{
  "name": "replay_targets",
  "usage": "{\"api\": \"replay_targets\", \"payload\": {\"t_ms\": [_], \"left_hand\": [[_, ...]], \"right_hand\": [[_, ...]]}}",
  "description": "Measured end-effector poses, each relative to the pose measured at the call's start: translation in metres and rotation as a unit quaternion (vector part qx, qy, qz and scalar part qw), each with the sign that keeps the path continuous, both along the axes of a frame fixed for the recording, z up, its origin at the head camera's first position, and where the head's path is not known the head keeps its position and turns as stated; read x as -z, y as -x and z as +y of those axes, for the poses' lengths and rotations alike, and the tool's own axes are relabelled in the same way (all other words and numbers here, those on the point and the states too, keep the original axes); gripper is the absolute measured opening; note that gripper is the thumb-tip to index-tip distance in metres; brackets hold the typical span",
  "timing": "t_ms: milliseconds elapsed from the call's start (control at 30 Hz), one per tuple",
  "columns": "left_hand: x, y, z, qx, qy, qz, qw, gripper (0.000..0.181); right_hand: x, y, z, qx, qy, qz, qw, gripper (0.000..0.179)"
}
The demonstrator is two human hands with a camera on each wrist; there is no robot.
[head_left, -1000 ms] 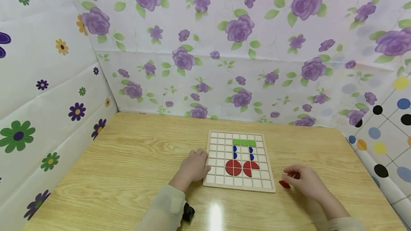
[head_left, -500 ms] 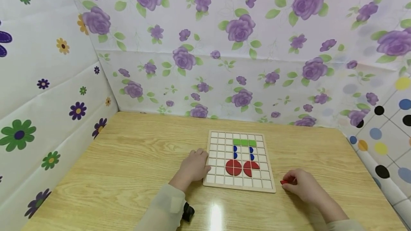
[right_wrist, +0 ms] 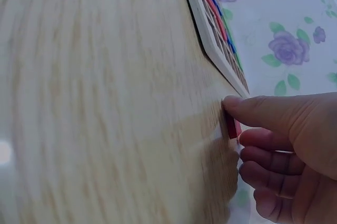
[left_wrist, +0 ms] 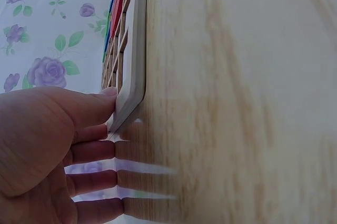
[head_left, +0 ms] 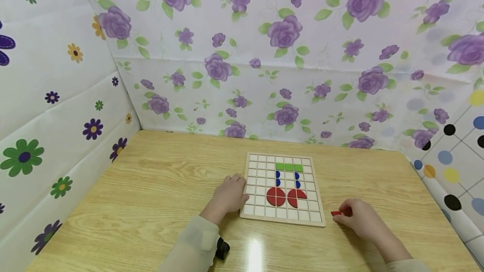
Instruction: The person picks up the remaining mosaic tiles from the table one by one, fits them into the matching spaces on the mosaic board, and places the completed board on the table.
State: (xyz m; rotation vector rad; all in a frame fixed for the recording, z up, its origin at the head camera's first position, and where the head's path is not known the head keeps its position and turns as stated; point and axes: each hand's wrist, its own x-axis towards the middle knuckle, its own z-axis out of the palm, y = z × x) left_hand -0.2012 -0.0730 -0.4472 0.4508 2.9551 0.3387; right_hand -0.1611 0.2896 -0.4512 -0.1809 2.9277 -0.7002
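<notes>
A wooden grid board (head_left: pixel 250 205) lies flat on the table, with green squares (head_left: pixel 289 167), blue half-round pieces (head_left: pixel 297 180) and red quarter-circle pieces (head_left: pixel 275 197) set in it. The right red circle lacks its lower right quarter. My left hand (head_left: pixel 228 195) rests at the board's left edge; in the left wrist view its thumb touches the rim and the fingers lie extended. To the right of the board, my right hand (head_left: pixel 357 217) pinches a red piece (head_left: pixel 335 213) just above or on the table. Fingers hide part of that piece, also in the right wrist view (right_wrist: pixel 231 125).
A black object (head_left: pixel 222 248) sits by the left sleeve. Flower-printed cloth (head_left: pixel 242 74) stands behind the wooden table (head_left: pixel 166 171), another flowered cloth on the left, and a dotted one (head_left: pixel 457 171) on the right.
My right hand has gathered the red piece between thumb and fingers; it lay partly loose a second ago and now sticks out toward the board. The left hand and board stay put.
</notes>
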Motion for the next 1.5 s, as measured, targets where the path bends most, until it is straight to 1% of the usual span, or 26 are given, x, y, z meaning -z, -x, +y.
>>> {"api": "replay_targets", "payload": {"t_ms": [100, 233, 467, 733, 933, 1033, 1167, 1300, 1500], "left_hand": [[-0.001, 0.0, 0.0, 0.0, -0.003, 0.001, 1.0, 0.048], [-0.002, 0.0, 0.0, 0.002, -0.003, 0.001, 1.0, 0.048], [-0.003, -0.001, 0.0, 0.003, -0.003, 0.0, 1.0, 0.047], [-0.003, -0.001, 0.0, 0.002, -0.002, 0.001, 1.0, 0.047], [-0.003, -0.001, 0.0, 0.003, -0.004, 0.001, 1.0, 0.047], [-0.003, -0.002, 0.0, 0.002, -0.007, -0.001, 1.0, 0.047], [-0.005, -0.003, 0.0, 0.0, -0.01, -0.003, 0.9999, 0.047], [-0.007, -0.004, 0.0, 0.002, -0.005, 0.002, 1.0, 0.045], [-0.003, -0.001, 0.0, -0.001, -0.008, -0.004, 1.0, 0.047]], "right_hand": [[-0.001, 0.0, 0.0, 0.008, 0.003, -0.006, 0.9999, 0.028], [-0.001, -0.002, 0.0, 0.008, 0.012, -0.009, 0.9999, 0.026], [0.0, -0.003, -0.001, 0.004, 0.03, 0.005, 0.9995, 0.027], [0.003, -0.003, -0.004, 0.003, 0.06, 0.003, 0.9982, 0.021], [0.003, -0.001, -0.004, -0.003, 0.074, 0.014, 0.9971, 0.018], [0.004, 0.001, -0.004, 0.0, 0.082, 0.012, 0.9965, 0.018], [0.005, 0.004, -0.005, 0.004, 0.095, 0.002, 0.9955, 0.018], [0.005, 0.006, -0.007, 0.008, 0.109, -0.003, 0.994, 0.016], [0.004, 0.01, -0.01, 0.018, 0.141, -0.013, 0.9897, 0.013]]}}
